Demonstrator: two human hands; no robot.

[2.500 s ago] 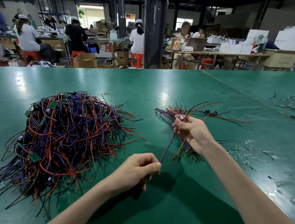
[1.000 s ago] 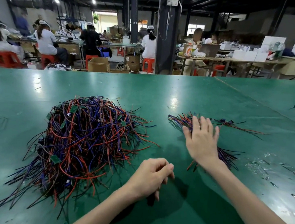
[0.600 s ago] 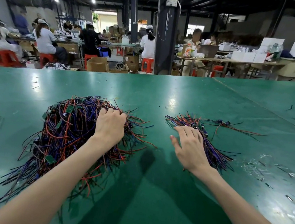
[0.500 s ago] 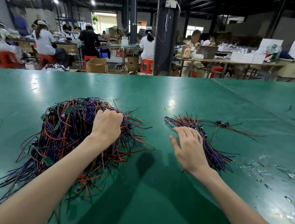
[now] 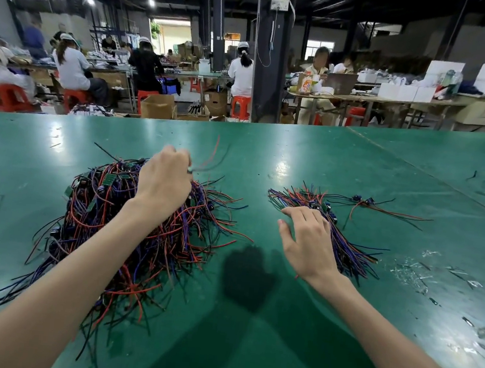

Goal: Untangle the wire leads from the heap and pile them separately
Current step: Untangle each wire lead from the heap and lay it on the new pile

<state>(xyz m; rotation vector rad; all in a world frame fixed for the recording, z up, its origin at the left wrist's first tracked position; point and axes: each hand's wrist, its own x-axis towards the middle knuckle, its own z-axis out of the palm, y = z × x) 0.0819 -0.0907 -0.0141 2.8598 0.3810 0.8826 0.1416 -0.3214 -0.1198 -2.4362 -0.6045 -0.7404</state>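
The table (image 5: 283, 158) has a smooth green top, glossy enough to mirror the ceiling lamps, with scraps of clear shiny plastic (image 5: 410, 269) on its right side. The wires in the heap (image 5: 86, 214) and the small pile (image 5: 346, 247) have smooth red, blue and black plastic insulation, as does the blurred lead (image 5: 215, 150) above the heap, with small matt green circuit boards (image 5: 108, 180) among them. Behind stand red plastic stools (image 5: 241, 105) and matt brown cardboard boxes (image 5: 157, 107).

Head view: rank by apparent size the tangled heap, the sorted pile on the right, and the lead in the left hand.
1. Tangled heap, clearly largest.
2. Sorted pile, partly covered by the right hand.
3. Lead gripped by the left hand, smallest; blurred, partly hidden.
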